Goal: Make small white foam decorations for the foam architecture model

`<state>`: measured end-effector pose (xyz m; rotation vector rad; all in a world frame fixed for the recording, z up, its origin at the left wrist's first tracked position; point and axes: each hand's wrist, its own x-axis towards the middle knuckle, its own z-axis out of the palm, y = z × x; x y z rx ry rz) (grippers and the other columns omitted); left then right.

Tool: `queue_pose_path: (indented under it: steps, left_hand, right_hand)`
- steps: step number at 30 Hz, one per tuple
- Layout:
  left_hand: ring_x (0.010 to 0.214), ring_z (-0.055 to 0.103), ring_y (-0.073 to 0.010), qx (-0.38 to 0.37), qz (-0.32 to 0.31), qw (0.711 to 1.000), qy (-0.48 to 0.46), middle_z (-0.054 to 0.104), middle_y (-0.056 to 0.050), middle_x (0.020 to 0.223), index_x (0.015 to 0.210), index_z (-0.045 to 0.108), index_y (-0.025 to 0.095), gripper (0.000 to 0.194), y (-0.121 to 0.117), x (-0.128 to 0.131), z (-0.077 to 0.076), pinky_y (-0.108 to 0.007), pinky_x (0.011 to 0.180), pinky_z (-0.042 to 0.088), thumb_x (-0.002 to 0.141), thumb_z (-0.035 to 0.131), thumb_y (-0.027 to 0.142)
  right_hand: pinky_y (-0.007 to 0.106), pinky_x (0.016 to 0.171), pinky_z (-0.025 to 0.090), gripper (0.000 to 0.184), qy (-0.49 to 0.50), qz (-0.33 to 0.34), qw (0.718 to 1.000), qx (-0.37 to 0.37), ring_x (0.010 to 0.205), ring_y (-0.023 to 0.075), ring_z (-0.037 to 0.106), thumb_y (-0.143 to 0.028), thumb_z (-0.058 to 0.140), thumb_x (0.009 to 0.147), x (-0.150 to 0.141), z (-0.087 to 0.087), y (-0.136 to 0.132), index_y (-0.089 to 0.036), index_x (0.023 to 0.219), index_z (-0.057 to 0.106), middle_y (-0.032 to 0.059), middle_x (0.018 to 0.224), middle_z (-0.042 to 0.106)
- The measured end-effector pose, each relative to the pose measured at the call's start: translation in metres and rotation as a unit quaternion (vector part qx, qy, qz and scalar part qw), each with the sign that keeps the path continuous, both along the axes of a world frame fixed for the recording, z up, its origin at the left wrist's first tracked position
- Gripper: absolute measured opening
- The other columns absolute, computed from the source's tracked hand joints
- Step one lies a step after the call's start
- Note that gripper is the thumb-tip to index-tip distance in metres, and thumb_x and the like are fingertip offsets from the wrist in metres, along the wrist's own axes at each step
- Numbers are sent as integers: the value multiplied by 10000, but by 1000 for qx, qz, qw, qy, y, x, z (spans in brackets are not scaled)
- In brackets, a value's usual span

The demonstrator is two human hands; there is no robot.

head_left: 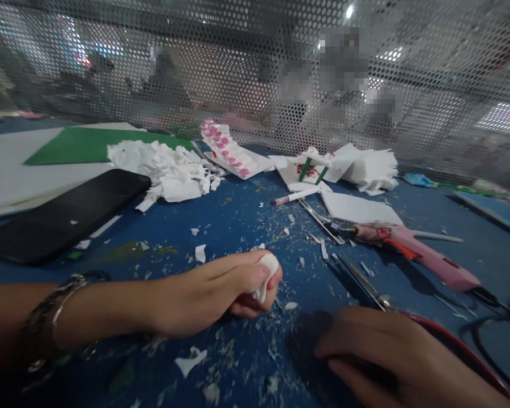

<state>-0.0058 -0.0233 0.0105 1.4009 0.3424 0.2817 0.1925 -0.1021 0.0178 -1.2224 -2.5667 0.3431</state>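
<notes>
In the head view my left hand (221, 283) is closed, with the thumb pressing a small folded white paper piece (267, 269) against the curled fingers. It is just above the blue table. My right hand (378, 351), slightly blurred, is low at the right. Its fingers are loosely bent and a little apart, and I see nothing between them. Beside and partly under it lie red-handled scissors (380, 297), their blades pointing away from me. White paper scraps (191, 361) surround both hands.
A black phone (68, 215) lies left, near a white paper heap (165, 167) and green sheet (106, 144). A pink glue gun (433, 255) with a cord lies right. Behind are pink-dotted paper (225, 147), a pen (297, 195), tweezers (321, 218) and a perforated metal screen (238, 73).
</notes>
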Motion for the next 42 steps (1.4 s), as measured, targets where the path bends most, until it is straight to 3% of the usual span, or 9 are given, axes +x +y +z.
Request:
queue_pose_path:
  steps: [10, 17, 20, 23, 25, 29, 35, 42]
  left_hand:
    - [494, 200, -79, -6, 14, 1000, 23, 282, 52, 621, 701, 316, 173, 248, -4, 1, 1, -220, 466, 199, 872, 147, 111]
    - [491, 211, -76, -11, 39, 999, 19, 270, 58, 589, 700, 321, 185, 69, -4, 1, -1, -231, 473, 202, 740, 372, 161]
    - [515, 256, -74, -24, 56, 997, 45, 302, 55, 605, 729, 348, 190, 129, -2, 1, -4, -228, 495, 223, 664, 458, 173]
    - [509, 264, -64, -49, 43, 998, 6, 333, 56, 643, 780, 378, 197, 155, 0, 0, -13, -222, 517, 256, 684, 498, 219]
    - [501, 244, -61, -68, 30, 997, -33, 331, 52, 654, 795, 398, 192, 135, 2, -1, -19, -216, 523, 265, 771, 452, 314]
    - [504, 245, -68, -57, 26, 994, -84, 309, 49, 617, 794, 418, 174, 302, 1, -2, -22, -202, 519, 273, 868, 278, 430]
    - [511, 238, -65, -54, 44, 997, -35, 301, 48, 629, 727, 377, 158, 284, -2, -2, -9, -182, 498, 261, 905, 218, 312]
    - [493, 229, -63, -75, 24, 995, -67, 287, 48, 611, 748, 402, 163, 261, 2, -1, -20, -181, 484, 246, 908, 225, 270]
  right_hand:
    - [116, 499, 443, 180, 0, -1, 1000, -7, 546, 54, 576, -52, 515, 681, 2, 1, 0, -206, 728, 595, -40, 626, 622]
    - [115, 499, 442, 165, 10, 6, 1000, 1, 548, 56, 579, -61, 517, 681, 3, 2, 1, -197, 730, 596, -34, 623, 625]
    - [115, 500, 441, 164, 6, 6, 1000, -6, 542, 53, 579, -62, 516, 684, 2, 2, 0, -197, 731, 597, -34, 622, 626]
    - [112, 496, 438, 170, 1, 0, 1000, -11, 543, 51, 580, -59, 515, 684, 2, 1, -1, -202, 728, 596, -36, 626, 627]
    - [109, 500, 438, 173, 2, 2, 1000, -9, 551, 49, 582, -54, 518, 681, 1, 2, -1, -201, 731, 595, -38, 633, 630]
    - [108, 504, 438, 172, 8, 1, 1000, 1, 542, 49, 578, -51, 531, 664, 0, 3, -1, -199, 724, 597, -41, 624, 628]
    - [120, 504, 443, 180, 9, -5, 1000, -15, 552, 60, 583, -49, 517, 671, 0, 2, -1, -198, 723, 602, -32, 629, 630]
    - [127, 498, 442, 182, 15, -6, 1000, -22, 545, 65, 583, -57, 500, 683, 1, 1, -1, -200, 731, 601, -26, 632, 630]
